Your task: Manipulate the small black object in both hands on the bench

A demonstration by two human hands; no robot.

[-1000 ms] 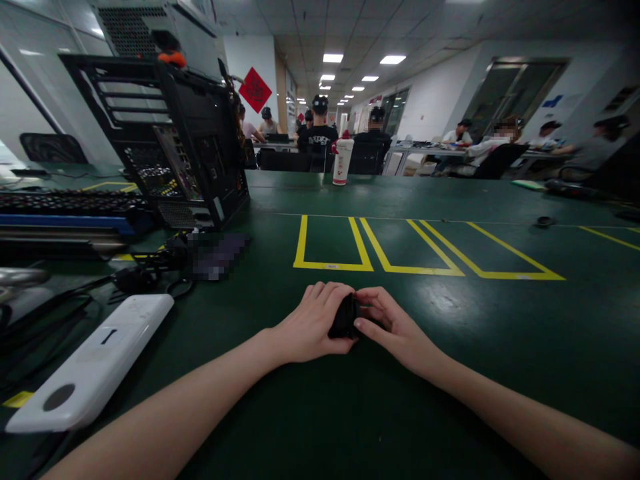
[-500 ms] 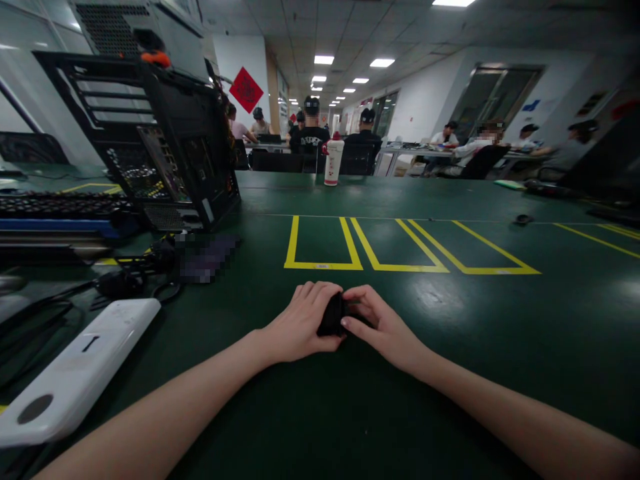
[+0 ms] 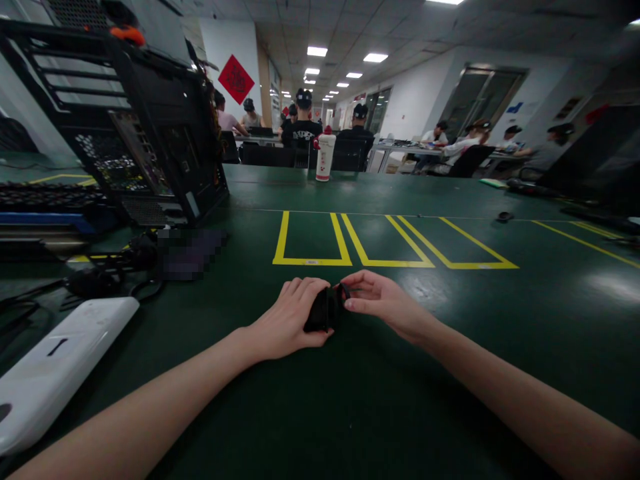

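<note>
My left hand [image 3: 287,320] is wrapped round a small black object [image 3: 318,312] on the dark green table [image 3: 350,413]. Its fingers lie over the far side and its thumb along the near side. To the right, my right hand [image 3: 383,300] pinches a thin black curved piece [image 3: 343,295] between thumb and fingers. That piece is close against the right end of the black object; whether the two are joined cannot be made out. Beyond the hands are yellow tape outlines [image 3: 313,262] on the tabletop.
A black open computer case [image 3: 165,133] stands at the back left. Nearer are black cables [image 3: 95,280] and a white elongated device [image 3: 65,360]. A white bottle [image 3: 325,159] stands at the far edge. Several people sit beyond the table.
My right hand has drawn slightly away from my left, and the thin curved black piece now shows between its fingers. The whole view has shifted, with the table items further left.
</note>
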